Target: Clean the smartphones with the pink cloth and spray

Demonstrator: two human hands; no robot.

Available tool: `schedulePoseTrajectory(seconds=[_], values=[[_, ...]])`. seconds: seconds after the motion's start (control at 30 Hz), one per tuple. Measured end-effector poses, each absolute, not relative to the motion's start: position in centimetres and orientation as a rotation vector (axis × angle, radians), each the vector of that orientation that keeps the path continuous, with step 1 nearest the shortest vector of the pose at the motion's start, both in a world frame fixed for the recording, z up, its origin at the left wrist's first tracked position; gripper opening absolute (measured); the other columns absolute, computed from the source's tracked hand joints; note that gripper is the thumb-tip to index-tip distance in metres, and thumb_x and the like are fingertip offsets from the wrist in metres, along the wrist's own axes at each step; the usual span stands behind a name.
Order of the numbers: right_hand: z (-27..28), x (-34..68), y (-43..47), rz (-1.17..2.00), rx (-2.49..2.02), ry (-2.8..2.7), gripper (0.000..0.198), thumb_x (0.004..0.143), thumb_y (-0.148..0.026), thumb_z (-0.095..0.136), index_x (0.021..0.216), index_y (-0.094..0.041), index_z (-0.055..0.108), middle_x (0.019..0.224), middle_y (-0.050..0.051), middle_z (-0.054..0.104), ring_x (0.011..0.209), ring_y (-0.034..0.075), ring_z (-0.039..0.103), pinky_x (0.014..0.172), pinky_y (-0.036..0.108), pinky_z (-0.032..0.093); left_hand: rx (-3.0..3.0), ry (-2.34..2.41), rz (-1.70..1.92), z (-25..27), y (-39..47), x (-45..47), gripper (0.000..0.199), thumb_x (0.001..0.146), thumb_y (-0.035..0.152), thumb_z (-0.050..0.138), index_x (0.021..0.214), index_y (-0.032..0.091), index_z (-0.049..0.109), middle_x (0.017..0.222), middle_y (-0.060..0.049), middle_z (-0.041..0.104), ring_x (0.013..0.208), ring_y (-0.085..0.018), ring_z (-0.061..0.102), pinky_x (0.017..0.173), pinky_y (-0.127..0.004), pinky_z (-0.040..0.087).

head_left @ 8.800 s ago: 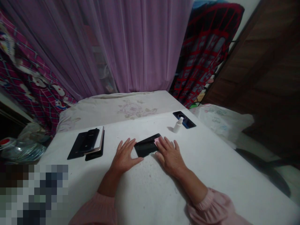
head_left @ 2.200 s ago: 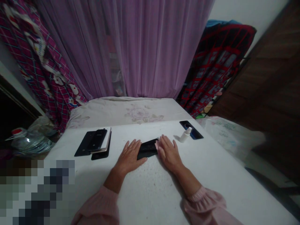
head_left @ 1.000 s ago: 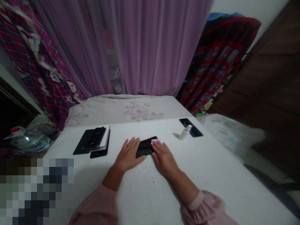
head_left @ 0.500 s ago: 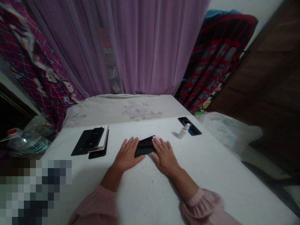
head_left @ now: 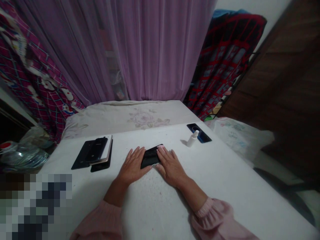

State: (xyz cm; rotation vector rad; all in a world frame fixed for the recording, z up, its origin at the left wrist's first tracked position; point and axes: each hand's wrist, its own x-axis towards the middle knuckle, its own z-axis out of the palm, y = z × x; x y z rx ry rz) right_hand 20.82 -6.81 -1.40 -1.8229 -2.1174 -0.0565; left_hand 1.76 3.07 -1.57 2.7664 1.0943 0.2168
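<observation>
left hand [head_left: 132,165] flat, fingers spread, steadying black phone [head_left: 150,156] on desk [head_left: 225,180]; right hand [head_left: 169,165] flat, pressing pink cloth [head_left: 160,147] at phone's 3 o'clock end; neither grip closed

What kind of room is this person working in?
Probably a bedroom at home. A purple curtain hangs behind a floral bedsheet, and patterned blankets hang nearby. The white table holds several phones.

phone [head_left: 149,156] between hands (bottle [head_left: 192,139] right)
</observation>
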Motion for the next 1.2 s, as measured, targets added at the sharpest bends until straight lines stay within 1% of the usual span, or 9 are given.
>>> schedulePoseTrajectory(seconds=[0.1, 0.2, 0.33, 0.57, 0.73, 0.9, 1.03, 1.2], values=[[-1.4, 21.0, -6.7, -0.058, -1.842, -2.100, 0.055, 0.097, -0.036, 0.040, 0.146, -0.013, 0.032, 0.153, 0.015, 0.031, 0.143, 0.030, 0.024, 0.111, 0.060, 0.026, 2.772, 1.078, 0.230, -1.6, 3.1, 1.7, 0.074, 0.088, 0.061, 0.045, 0.145, 0.014, 0.033, 0.151, -0.012, 0.037, 0.143, -0.027, 0.026, 0.118, -0.047, 0.015], [-1.3, 20.5, -7.1, -0.071, -1.759, -2.170, 0.058, 0.096, -0.038, 0.042, 0.146, -0.011, 0.031, 0.153, 0.016, 0.031, 0.144, 0.030, 0.022, 0.112, 0.058, 0.026, 2.761, 1.081, 0.222, -1.6, 3.1, 1.7, 0.075, 0.088, 0.061, 0.045, 0.145, 0.014, 0.032, 0.152, -0.011, 0.036, 0.143, -0.027, 0.025, 0.118, -0.047, 0.015], [-1.5, 19.6, -7.6, -0.093, -1.662, -2.238, 0.060, 0.096, -0.039, 0.044, 0.148, -0.012, 0.029, 0.153, 0.015, 0.030, 0.144, 0.029, 0.021, 0.112, 0.058, 0.026, 2.747, 1.094, 0.190, -1.4, 3.0, 1.8, 0.076, 0.087, 0.061, 0.045, 0.145, 0.013, 0.032, 0.153, -0.011, 0.034, 0.144, -0.027, 0.024, 0.118, -0.047, 0.015], [-1.9, 21.3, -7.0, -0.108, -1.807, -2.102, 0.059, 0.097, -0.036, 0.039, 0.150, -0.015, 0.024, 0.152, 0.015, 0.032, 0.143, 0.029, 0.024, 0.110, 0.060, 0.027, 2.757, 1.071, 0.222, -1.5, 3.1, 1.7, 0.076, 0.087, 0.063, 0.044, 0.145, 0.014, 0.033, 0.151, -0.012, 0.037, 0.143, -0.028, 0.025, 0.118, -0.048, 0.016], [-2.0, 20.6, -7.1, -0.162, -1.754, -2.129, 0.063, 0.095, -0.039, 0.045, 0.149, -0.012, 0.026, 0.152, 0.017, 0.032, 0.144, 0.030, 0.022, 0.111, 0.058, 0.027, 2.766, 1.065, 0.272, -2.0, 3.2, 1.6, 0.075, 0.087, 0.063, 0.044, 0.146, 0.017, 0.031, 0.151, -0.011, 0.038, 0.143, -0.027, 0.026, 0.118, -0.047, 0.015], [-1.9, 19.2, -7.6, -0.149, -1.663, -2.203, 0.065, 0.095, -0.039, 0.046, 0.149, -0.012, 0.025, 0.152, 0.016, 0.032, 0.144, 0.028, 0.022, 0.112, 0.056, 0.027, 2.770, 1.074, 0.258, -2.0, 3.2, 1.6, 0.076, 0.088, 0.063, 0.044, 0.147, 0.017, 0.029, 0.151, -0.011, 0.037, 0.143, -0.026, 0.025, 0.118, -0.046, 0.014], [-1.8, 20.3, -7.1, -0.113, -1.769, -2.129, 0.060, 0.096, -0.038, 0.042, 0.149, -0.013, 0.026, 0.152, 0.016, 0.032, 0.143, 0.028, 0.024, 0.111, 0.057, 0.027, 2.773, 1.069, 0.259, -1.9, 3.1, 1.6, 0.075, 0.088, 0.062, 0.044, 0.147, 0.017, 0.029, 0.152, -0.011, 0.037, 0.143, -0.027, 0.025, 0.118, -0.047, 0.014], [-1.7, 21.7, -6.6, -0.083, -1.905, -2.060, 0.056, 0.097, -0.038, 0.040, 0.146, -0.013, 0.033, 0.152, 0.015, 0.032, 0.142, 0.029, 0.026, 0.111, 0.058, 0.026, 2.753, 1.061, 0.249, -1.7, 3.0, 1.7, 0.074, 0.089, 0.060, 0.044, 0.145, 0.015, 0.032, 0.151, -0.012, 0.037, 0.143, -0.028, 0.025, 0.118, -0.048, 0.014]])
